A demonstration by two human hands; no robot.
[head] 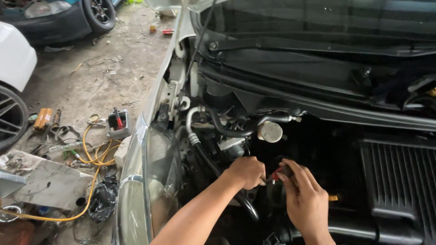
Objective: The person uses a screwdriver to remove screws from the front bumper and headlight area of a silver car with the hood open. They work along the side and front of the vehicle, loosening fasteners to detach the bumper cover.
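I look down into the open engine bay [318,149] of a white car. My left hand [246,172] is closed in a fist low in the bay, gripping what looks like a thin metal tool beside a black hose [227,130]. Close to its right, my right hand [303,196] pinches a small red-handled tool [276,174] with its fingertips. The two hands nearly touch over a dark gap between hoses. What the tool tips reach is hidden in shadow. A round grey cap [270,131] sits just above the hands.
A ribbed black engine cover [399,181] lies at right, the windscreen and wiper [318,43] above. The headlight [154,177] is at left. On the dirty concrete floor lie scattered tools, a yellow hose [93,156], a black bag [103,199] and parts of other cars.
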